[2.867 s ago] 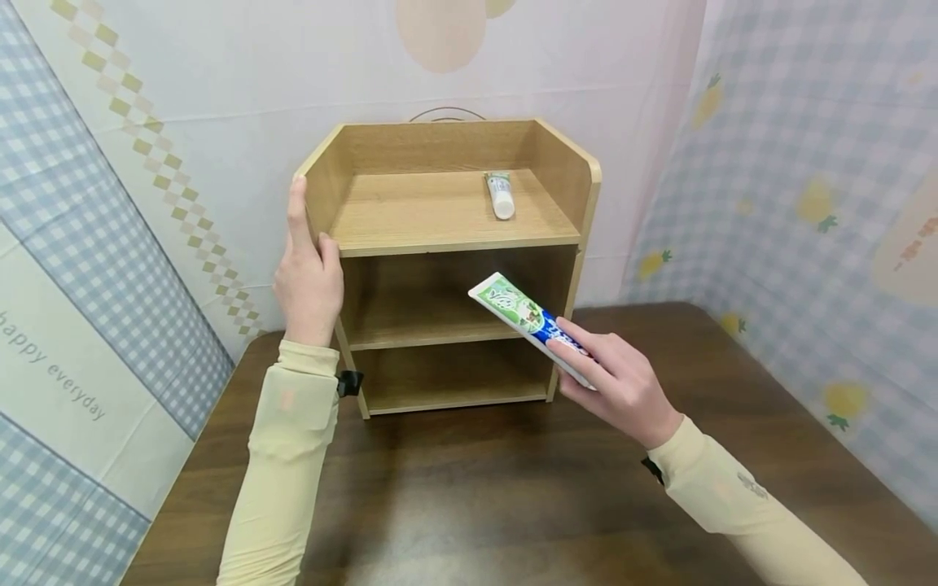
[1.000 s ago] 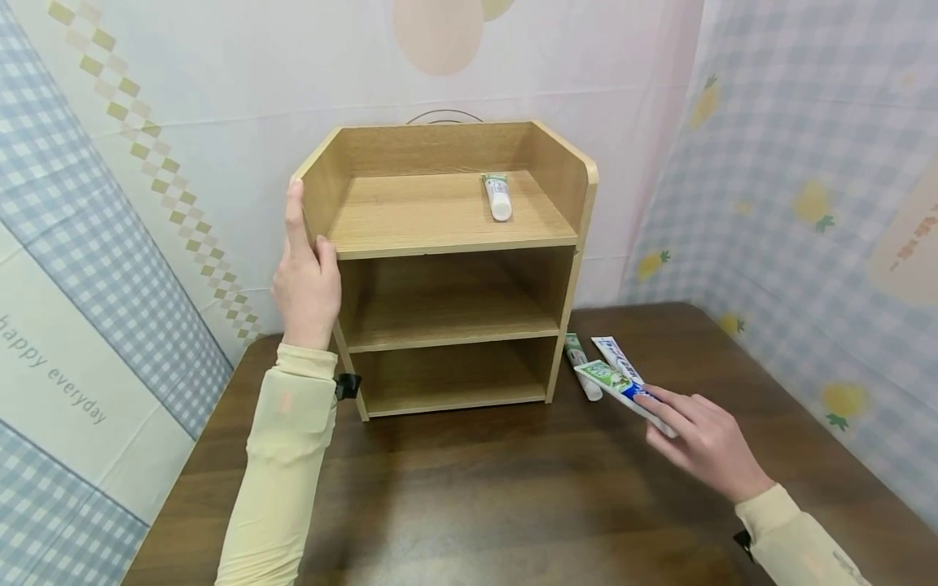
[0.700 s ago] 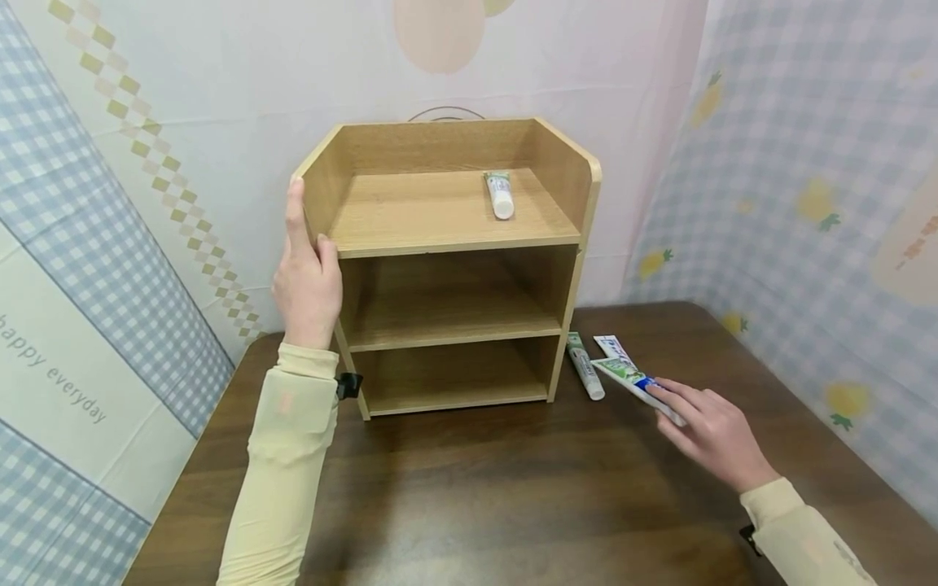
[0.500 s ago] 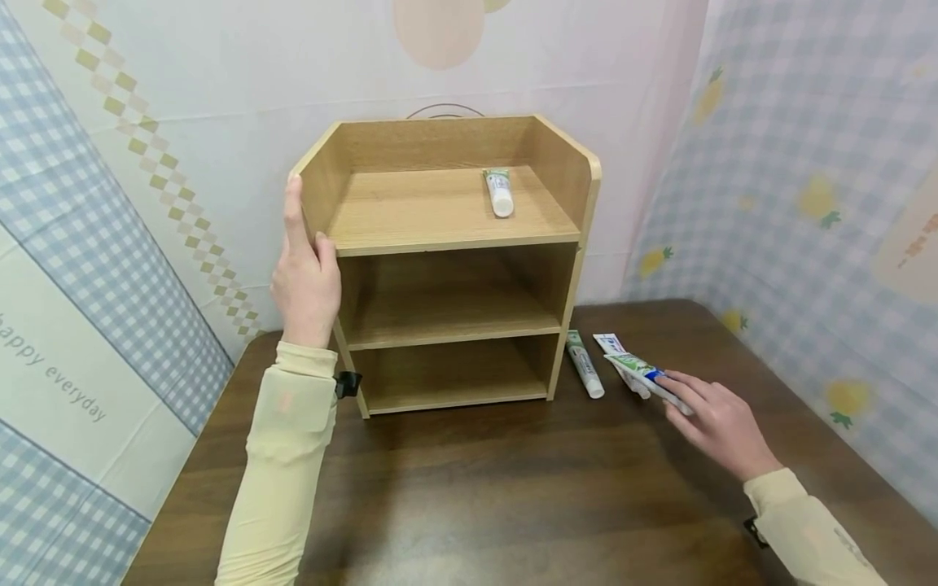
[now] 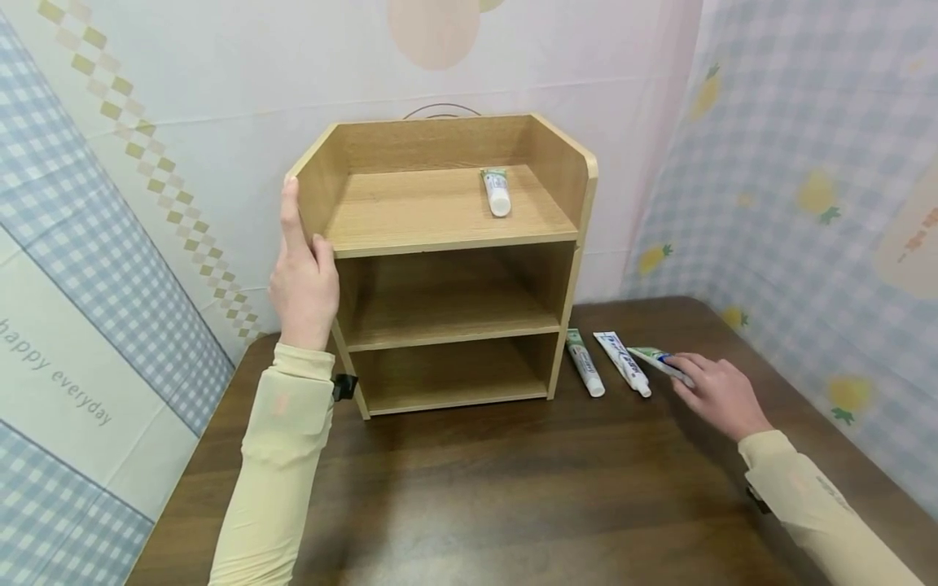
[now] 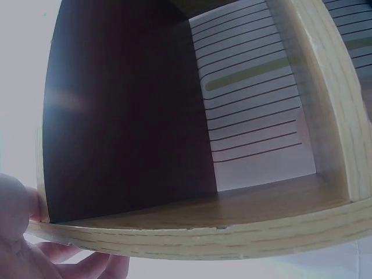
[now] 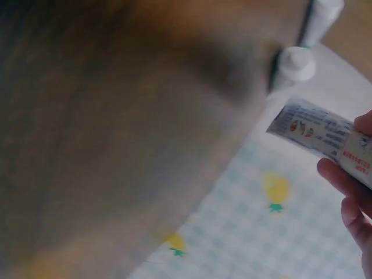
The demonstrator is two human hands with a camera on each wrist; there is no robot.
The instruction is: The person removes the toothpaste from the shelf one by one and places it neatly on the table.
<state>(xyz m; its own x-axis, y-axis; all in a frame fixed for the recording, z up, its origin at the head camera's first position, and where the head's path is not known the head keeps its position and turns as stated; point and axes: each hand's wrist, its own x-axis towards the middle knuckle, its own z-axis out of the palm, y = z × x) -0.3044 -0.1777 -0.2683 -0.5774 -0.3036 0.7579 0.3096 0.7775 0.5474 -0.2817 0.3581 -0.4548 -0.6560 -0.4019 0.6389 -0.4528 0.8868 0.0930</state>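
Observation:
My left hand (image 5: 304, 293) grips the left side panel of a small wooden shelf (image 5: 458, 244). In the left wrist view its fingers (image 6: 87, 266) curl round the panel's edge. My right hand (image 5: 721, 395) pinches a green, blue and white toothpaste tube (image 5: 663, 364) low over the table at the right; its printed back shows in the right wrist view. Just left of it lies a white and blue toothpaste tube (image 5: 621, 364). A green and white toothpaste tube (image 5: 585, 364) lies beside the shelf. Another toothpaste tube (image 5: 497, 192), small with a white cap, lies on the shelf's top.
The shelf stands on a dark wooden table (image 5: 469, 488) against a pale printed cloth (image 5: 242, 57). Below its top are two compartments. A checked cloth with pineapples (image 5: 791, 163) hangs along the right side.
My right hand has carried its toothpaste tube from in front of the shelf to the right, then past the white and blue tube, uncovering it. The left hand keeps its hold.

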